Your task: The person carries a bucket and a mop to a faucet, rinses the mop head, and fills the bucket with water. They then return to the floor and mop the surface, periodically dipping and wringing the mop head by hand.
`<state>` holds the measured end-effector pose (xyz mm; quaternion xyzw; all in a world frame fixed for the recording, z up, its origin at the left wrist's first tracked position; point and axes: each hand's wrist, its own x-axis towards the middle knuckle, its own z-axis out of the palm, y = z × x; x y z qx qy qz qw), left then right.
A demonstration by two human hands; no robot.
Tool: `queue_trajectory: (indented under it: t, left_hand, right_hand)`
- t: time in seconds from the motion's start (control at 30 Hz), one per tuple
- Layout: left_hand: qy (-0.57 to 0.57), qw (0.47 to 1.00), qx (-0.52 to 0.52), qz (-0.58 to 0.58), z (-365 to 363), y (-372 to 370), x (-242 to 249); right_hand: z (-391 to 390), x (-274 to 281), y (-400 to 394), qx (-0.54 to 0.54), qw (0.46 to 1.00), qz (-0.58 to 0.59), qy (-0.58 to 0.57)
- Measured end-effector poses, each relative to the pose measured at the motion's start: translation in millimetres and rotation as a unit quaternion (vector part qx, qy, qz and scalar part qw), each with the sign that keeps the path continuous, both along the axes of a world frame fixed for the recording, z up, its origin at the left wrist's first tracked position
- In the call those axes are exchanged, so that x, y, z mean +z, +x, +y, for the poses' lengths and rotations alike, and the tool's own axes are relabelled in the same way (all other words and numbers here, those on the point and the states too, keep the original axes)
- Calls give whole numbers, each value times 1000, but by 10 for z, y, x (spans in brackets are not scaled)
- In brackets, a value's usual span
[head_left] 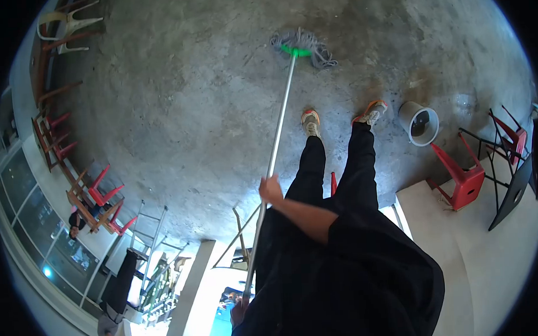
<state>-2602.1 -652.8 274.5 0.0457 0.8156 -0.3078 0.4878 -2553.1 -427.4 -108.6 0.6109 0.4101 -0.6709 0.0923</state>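
Observation:
A string mop (322, 55) with grey strands and a green clamp rests on the concrete floor ahead of my feet. Its long metal handle (283, 105) runs back along my left side. My right hand (271, 190) reaches across my body and is wrapped round the middle of this handle. Close to the handle's upper end, my left hand (238, 312) grips it too, partly hidden at the lower edge of the view.
To the right of my feet stands a pale bucket (405, 119) with dark contents. Red stools (464, 182) and a black folding table (511, 195) are farther right. Wooden chairs (80, 195) line the left wall. A stepladder (152, 228) and a person (120, 283) are at lower left.

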Motion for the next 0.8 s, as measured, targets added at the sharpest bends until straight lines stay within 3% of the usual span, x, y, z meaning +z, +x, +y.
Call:
queue_trajectory:
  t: [0.03, 0.07, 0.1, 0.13, 0.17, 0.2, 0.27, 0.33, 0.37, 0.4, 0.47, 0.5, 0.57, 0.67, 0.7, 0.77, 0.8]
  left_hand:
    - [15, 1000, 18, -11, 69, 62, -169]
    - [72, 997, -13, -35, 214, 61, -415]
    - [127, 991, -23, -36, 530, 34, -680]
    - [181, 982, -35, -39, 847, 7, -945]
    - [233, 972, -22, -21, 1276, 24, -1098]
    - [234, 972, 9, -9, 1639, 36, -1192]
    - [281, 959, 38, 0, 1925, 96, -1163]
    - [271, 961, -14, -50, 1240, 153, -1180]
    - [266, 960, -41, -74, 755, 226, -1125]
    - [243, 965, -45, -89, 354, 299, -973]
    - [139, 987, 8, -77, -312, 499, -441]
    - [84, 994, 41, -59, -537, 603, -161]
    - [-2, 996, 83, -28, -831, 751, 284]
    - [-42, 994, 103, -19, -948, 882, 529]
    - [-33, 994, 104, -25, -930, 892, 473]
    - [1, 994, 101, -47, -845, 928, 307]
    - [36, 993, 93, -61, -734, 920, 141]
  right_hand:
    - [283, -279, -28, 63, 994, 14, 87]
    - [603, -669, -117, 181, 956, 24, 231]
    - [979, -1062, -213, 292, 876, 9, 384]
    - [1470, -1314, -297, 373, 816, -13, 443]
    - [2124, -1128, -355, 475, 798, -19, 371]
    - [2527, -1359, -457, 584, 754, 6, 302]
    - [2559, -1576, -525, 440, 870, -36, 220]
    - [2323, -1228, -397, 554, 758, -23, 345]
    - [1583, -1648, -296, 488, 739, -18, 465]
    - [1067, -1406, -222, 508, 749, 13, 425]
    - [-30, -583, 12, 551, 799, 74, 230]
    - [-429, -238, 103, 613, 770, 98, 149]
    - [-820, 262, 197, 755, 632, 173, 16]
    - [-782, 345, 144, 772, 610, 175, -8]
    - [-778, 354, 160, 517, 850, 26, -101]
    - [-664, 96, 178, 198, 958, -116, -170]
    - [-141, 181, 103, 159, 968, -110, -162]
